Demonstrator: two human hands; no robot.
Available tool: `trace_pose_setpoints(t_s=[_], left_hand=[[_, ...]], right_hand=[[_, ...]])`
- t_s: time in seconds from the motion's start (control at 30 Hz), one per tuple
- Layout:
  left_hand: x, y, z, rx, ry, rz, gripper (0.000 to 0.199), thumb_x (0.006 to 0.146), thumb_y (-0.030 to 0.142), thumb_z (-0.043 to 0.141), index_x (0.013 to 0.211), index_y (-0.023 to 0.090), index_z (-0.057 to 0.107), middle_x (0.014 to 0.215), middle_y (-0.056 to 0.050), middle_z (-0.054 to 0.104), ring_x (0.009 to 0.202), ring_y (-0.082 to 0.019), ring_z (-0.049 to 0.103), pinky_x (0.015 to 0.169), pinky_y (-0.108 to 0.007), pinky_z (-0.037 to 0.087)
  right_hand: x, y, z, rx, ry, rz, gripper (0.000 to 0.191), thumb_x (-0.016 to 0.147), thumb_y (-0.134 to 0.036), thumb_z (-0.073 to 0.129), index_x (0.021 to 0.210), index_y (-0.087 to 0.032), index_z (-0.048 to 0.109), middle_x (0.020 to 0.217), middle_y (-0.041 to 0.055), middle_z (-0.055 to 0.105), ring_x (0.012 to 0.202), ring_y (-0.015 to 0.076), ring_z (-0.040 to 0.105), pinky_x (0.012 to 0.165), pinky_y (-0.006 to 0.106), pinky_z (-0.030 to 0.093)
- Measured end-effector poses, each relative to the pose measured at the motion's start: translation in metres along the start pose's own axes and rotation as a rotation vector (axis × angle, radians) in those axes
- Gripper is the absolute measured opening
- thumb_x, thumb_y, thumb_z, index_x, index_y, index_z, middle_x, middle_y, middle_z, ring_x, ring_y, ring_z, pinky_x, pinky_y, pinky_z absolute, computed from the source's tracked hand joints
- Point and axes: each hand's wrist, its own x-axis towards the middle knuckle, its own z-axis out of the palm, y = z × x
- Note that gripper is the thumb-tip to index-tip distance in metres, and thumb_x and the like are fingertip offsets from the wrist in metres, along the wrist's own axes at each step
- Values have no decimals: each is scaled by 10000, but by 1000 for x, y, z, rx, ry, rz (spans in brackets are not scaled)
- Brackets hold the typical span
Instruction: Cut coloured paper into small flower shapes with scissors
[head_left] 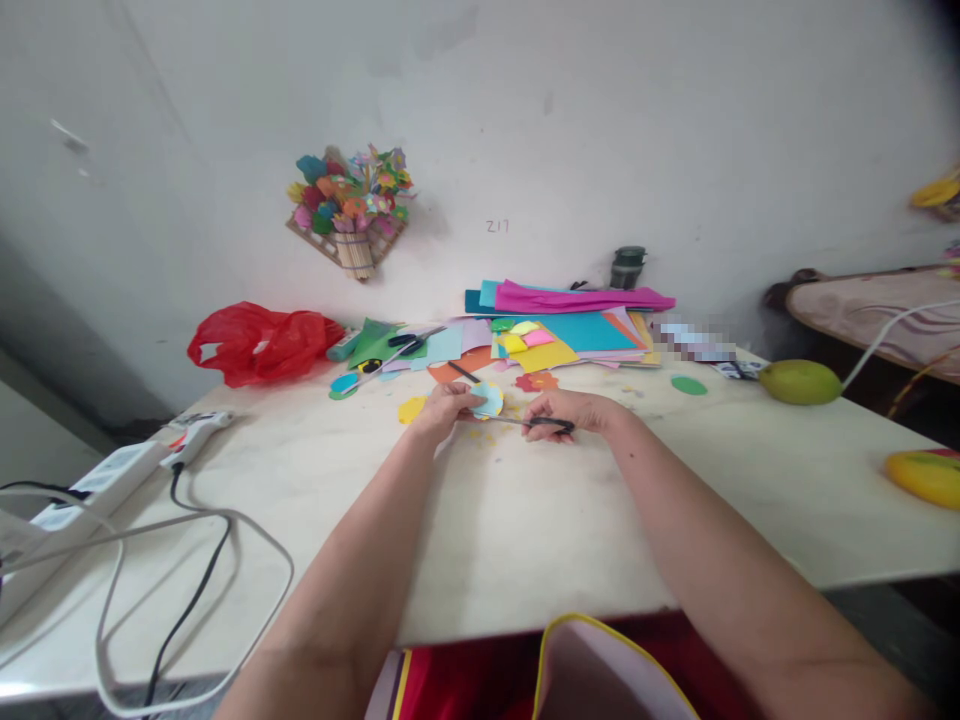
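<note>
Near the middle of the table, my left hand (pixel 448 405) pinches a light blue paper piece (pixel 489 400) with yellow showing at its edge. My right hand (pixel 559 414) is closed round the black handles of a pair of scissors (pixel 551 425), whose blades point left, just below the paper. A yellow paper piece (pixel 412 410) lies left of my left hand. Small yellow scraps (pixel 480 437) are scattered under the blades. Behind my hands lies a red-orange flower-shaped paper (pixel 537 382).
Coloured sheets (pixel 592 335) are piled along the wall, with a red plastic bag (pixel 259 343) to their left. A power strip (pixel 97 480) and looping cables occupy the left side. Toward the right are a green oval paper (pixel 688 385), a green mango (pixel 801 382) and a yellow fruit (pixel 926 477).
</note>
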Motion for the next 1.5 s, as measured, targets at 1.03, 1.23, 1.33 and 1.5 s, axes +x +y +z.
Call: trace_pose_setpoints(t_s=[1.03,1.23,1.33,1.5], left_hand=[[-2,2,1,-54,51,15,192,489,205,760,554,111,606,598,-55,645,526,-147,595,525,-264,500],[-2,3,2,-59,67,23,202,486,212,762,595,106,630,595,-51,643,524,-151,594,510,-263,495],[-2,4,2,-54,66,17,216,495,222,757,638,100,652,617,-59,657,549,-162,609,521,-261,495],[-3,4,1,-44,88,24,207,496,222,753,631,103,651,604,-51,652,547,-159,607,533,-260,487]], right_hand=[[9,9,0,85,58,-62,440,604,-467,726,850,-104,676,507,-25,515,390,48,408,371,184,296],[9,7,-1,78,63,-62,441,607,-469,722,855,-105,681,473,-39,503,374,45,398,372,181,295],[8,4,0,64,66,-69,421,618,-450,720,854,-103,677,454,-49,484,369,40,381,374,179,300],[9,1,2,27,86,-51,431,595,-441,733,859,-105,673,454,-44,487,382,55,404,373,186,322]])
